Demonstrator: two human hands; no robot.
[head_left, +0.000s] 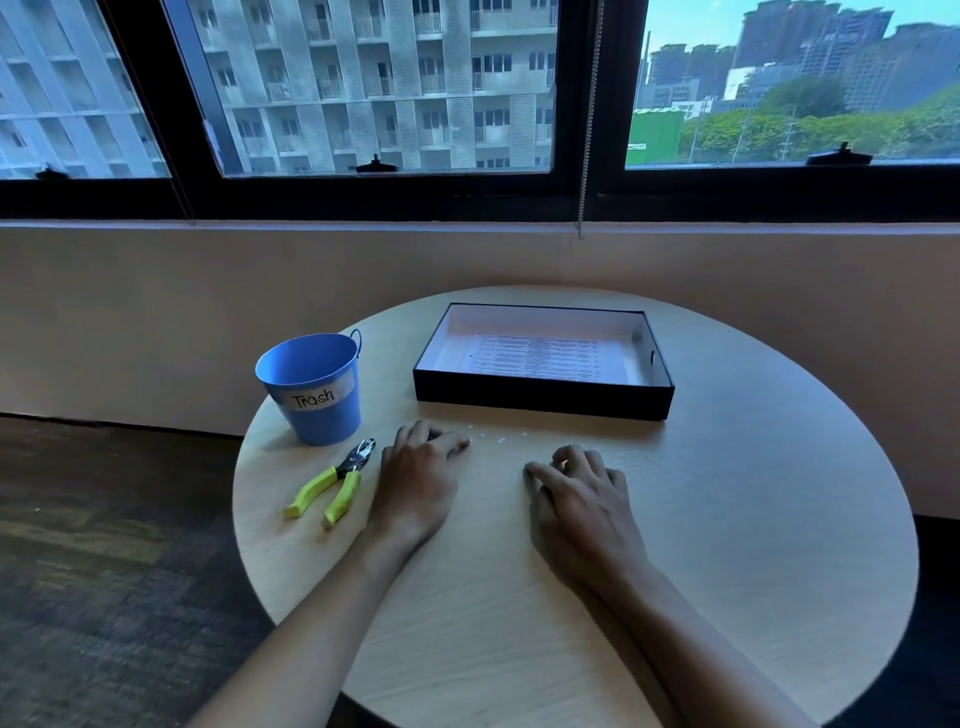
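Quick notes from the head cam feed I was running remotely, going left to right.

Far left on the round table (727, 519) stood the blue Trash bucket (311, 395), upright, mouth open. Just in front of it lay the hole punch (332, 480) with the yellow-green handles, jaws toward the bucket and handles angled back at the person.

Right beside the punch was the left hand (415, 467), knuckles up, fingers curled down onto the tabletop. Its fingertips sat at the left end of the paper dots (501, 440). Something dark showed under the fingers, but I couldn't tell whether the hand was pinching a dot or only touching the wood.

The dots were the job here: a thin scatter of white punch-outs in a rough line running left to right, between the hands and the front wall of the black tray (543, 397). The left hand was clearly the nearer one, with the first dot at its fingertips and the rest trailing off to its right. From the right hand (582, 493) they lay forward and to the left, a little apart.

That right hand was palm down, fingers loosely bent and spread on the table, holding nothing I could see.

My guess: sweep along that line with the left hand, since the bucket is on its side. In the tray lay a printed sheet (540, 356), flat.
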